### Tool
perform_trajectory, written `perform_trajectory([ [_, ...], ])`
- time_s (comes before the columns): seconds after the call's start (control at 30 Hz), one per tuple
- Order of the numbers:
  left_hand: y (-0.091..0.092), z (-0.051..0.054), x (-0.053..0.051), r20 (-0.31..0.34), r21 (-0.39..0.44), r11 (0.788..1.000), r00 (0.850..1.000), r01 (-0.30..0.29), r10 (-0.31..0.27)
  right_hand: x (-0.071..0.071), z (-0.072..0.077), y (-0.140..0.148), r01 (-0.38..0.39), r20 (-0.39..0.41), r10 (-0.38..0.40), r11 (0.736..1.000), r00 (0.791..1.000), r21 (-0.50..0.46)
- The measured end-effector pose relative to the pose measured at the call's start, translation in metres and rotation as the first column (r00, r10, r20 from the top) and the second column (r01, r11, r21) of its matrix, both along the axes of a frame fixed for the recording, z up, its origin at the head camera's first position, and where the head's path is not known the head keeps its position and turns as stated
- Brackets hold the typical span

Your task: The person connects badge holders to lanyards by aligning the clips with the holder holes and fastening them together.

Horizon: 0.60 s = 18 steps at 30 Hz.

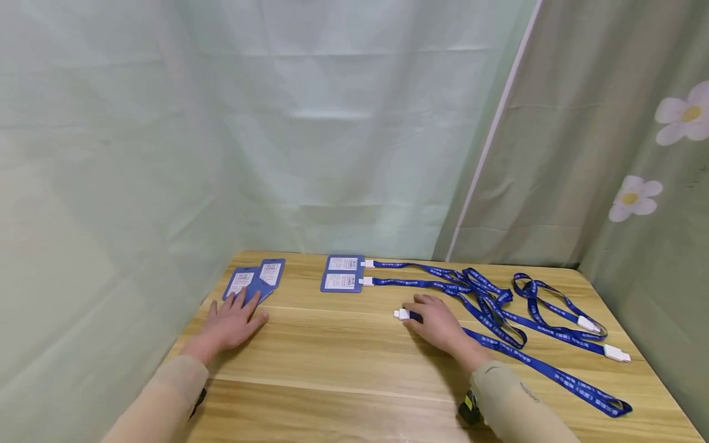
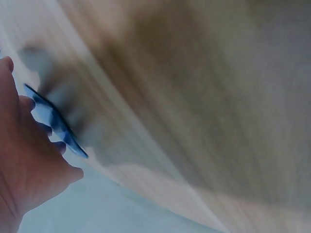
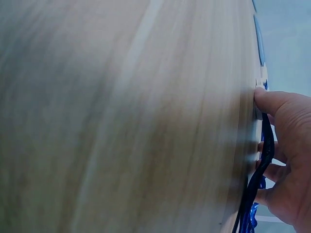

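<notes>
In the head view my left hand (image 1: 229, 323) lies at the left of the table, fingers spread over a small group of blue card holders (image 1: 270, 274) with white cards. Its fingertips touch the nearest holder, and the thumb stays apart. The left wrist view shows one blue card holder (image 2: 56, 121) by the fingertips. My right hand (image 1: 437, 323) grips a blue lanyard (image 1: 554, 372) near its white clip (image 1: 401, 314), which pokes out past the thumb and fingers to the left. The strap runs under the palm toward the right, also seen in the right wrist view.
Two card holders (image 1: 340, 282) lie at the back middle, joined by white clips to blue lanyards (image 1: 410, 283). More loose lanyards (image 1: 545, 329) with white clips spread over the right of the wooden table (image 1: 332, 369). Curtains (image 1: 332, 123) hang behind and at the sides.
</notes>
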<state>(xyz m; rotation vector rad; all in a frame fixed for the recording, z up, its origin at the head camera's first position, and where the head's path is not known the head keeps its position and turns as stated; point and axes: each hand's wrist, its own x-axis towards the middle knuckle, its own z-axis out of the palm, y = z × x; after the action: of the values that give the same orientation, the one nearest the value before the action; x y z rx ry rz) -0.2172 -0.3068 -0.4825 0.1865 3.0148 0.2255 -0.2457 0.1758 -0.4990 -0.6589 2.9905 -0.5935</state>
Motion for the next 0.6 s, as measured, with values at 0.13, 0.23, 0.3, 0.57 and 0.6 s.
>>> perform_trajectory([
  [0.13,0.004,-0.007,0.001,-0.014,-0.003,1.0,1.0,0.018,-0.018,0.002,0.002,0.001,-0.001,0.007,0.001,1.0,1.0,-0.007],
  [0.23,0.01,-0.008,0.003,-0.013,-0.009,0.999,0.999,0.034,-0.034,0.002,0.002,0.0,0.001,0.011,-0.001,1.0,1.0,-0.011],
  [0.3,0.014,-0.009,0.004,-0.011,-0.018,0.999,0.999,0.048,-0.048,0.002,0.003,0.0,0.002,0.014,-0.002,1.0,1.0,-0.011],
  [0.57,0.029,-0.006,0.011,-0.012,-0.003,0.992,0.991,0.13,-0.13,0.002,0.003,0.0,0.003,0.029,-0.002,1.0,1.0,-0.015],
  [0.6,0.031,-0.006,0.012,-0.009,0.002,0.991,0.991,0.136,-0.136,0.002,0.003,0.0,0.003,0.03,-0.002,1.0,1.0,-0.017],
])
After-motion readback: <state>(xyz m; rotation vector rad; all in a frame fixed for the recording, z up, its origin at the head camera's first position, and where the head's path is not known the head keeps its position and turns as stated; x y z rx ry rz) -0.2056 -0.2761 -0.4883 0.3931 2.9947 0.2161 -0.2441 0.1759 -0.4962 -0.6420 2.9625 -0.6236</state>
